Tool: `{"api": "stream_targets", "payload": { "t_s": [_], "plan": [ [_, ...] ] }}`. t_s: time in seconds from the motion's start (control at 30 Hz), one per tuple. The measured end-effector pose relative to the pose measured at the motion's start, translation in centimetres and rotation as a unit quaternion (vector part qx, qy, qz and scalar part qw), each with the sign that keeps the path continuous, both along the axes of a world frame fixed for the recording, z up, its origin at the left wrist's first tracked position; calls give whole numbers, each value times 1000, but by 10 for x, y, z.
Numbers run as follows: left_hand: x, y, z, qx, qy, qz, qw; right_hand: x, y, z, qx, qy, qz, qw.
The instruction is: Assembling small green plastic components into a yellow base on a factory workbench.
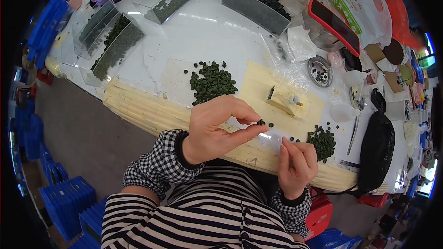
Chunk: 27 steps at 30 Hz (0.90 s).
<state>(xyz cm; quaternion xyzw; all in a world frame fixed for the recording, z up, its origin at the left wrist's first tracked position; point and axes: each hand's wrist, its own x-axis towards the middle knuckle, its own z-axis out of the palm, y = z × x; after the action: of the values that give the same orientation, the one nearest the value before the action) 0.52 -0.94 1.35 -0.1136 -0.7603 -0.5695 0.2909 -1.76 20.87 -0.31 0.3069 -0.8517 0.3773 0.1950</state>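
My left hand [217, 129] pinches a small dark green round piece [261, 122] between thumb and forefinger, above the front of the table. Just right of it lies another dark piece [271, 125]. Lower and to the right, my right hand [297, 163] has its fingers curled and fingertips close together; whether anything is between them cannot be made out. A heap of dark green round pieces [212, 83] sits beyond my left hand. A second heap [321, 143] lies beside my right hand. Farther back stands a small yellowish block [284, 101] with a white peg on it.
Clear bins of green pieces [117, 48] stand at the far left, with more bins [256, 11] along the back. At right are a red-framed phone [334, 25], a round dish [319, 71], tweezers [354, 134] and a black bag [377, 143]. Yellow padding [138, 106] covers the front edge.
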Motion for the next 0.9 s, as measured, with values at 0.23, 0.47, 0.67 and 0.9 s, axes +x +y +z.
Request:
{"api": "stream_targets", "payload": {
  "t_s": [0.23,0.47,0.67,0.9],
  "plan": [
    [2,-1,0,7,-10,-25,1000,-1,1,3,-16,-2,13,1000],
    [0,-1,-4,94,-51,-102,989,-3,-14,26,-100,-116,87,984],
    [-5,2,4,-98,65,-148,982,-7,-16,36,-214,-392,181,876],
    [-6,6,4,-147,21,-69,986,-29,12,59,-111,-359,88,923]
  ]
}}
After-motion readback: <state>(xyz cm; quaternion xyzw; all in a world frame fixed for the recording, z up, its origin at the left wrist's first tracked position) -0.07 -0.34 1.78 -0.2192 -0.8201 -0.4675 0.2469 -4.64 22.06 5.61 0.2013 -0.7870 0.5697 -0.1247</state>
